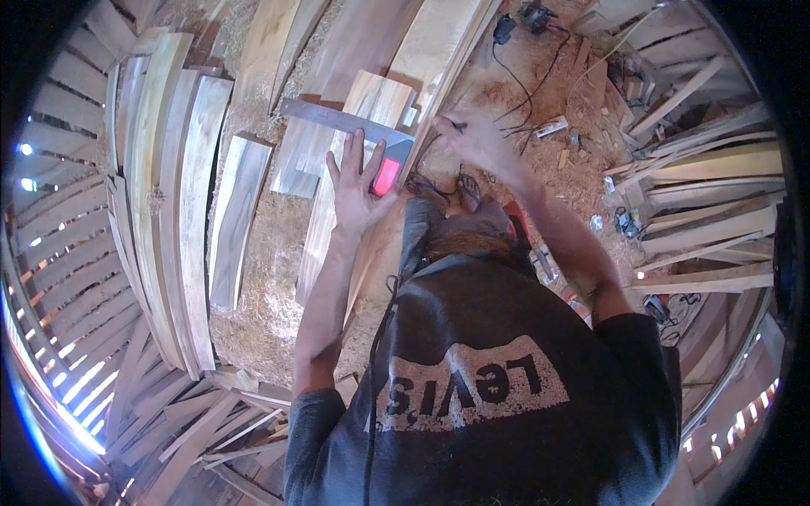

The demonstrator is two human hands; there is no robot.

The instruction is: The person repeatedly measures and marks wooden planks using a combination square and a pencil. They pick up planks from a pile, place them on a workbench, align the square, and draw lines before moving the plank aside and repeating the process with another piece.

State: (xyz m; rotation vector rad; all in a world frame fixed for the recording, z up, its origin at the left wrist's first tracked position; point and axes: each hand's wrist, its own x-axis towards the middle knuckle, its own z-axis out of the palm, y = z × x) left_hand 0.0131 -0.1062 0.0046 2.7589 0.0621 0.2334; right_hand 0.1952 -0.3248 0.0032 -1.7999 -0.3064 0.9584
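My left hand (354, 187) lies flat, fingers spread, on a metal square (337, 120) with a red handle (386, 175), pressing it onto a pale wooden plank (325, 211). The steel blade of the square runs leftward across the plank. My right hand (472, 139) grips a dark pencil (454, 126) with its tip at the edge of the square near the plank's right side. Both forearms reach forward over my dark printed shirt.
Stacks of long boards (169, 185) lie on the left, more planks (717, 219) on the right. Sawdust (261, 278) covers the floor. Black cables and a power tool (527, 21) sit at the top. Slatted walls ring the space.
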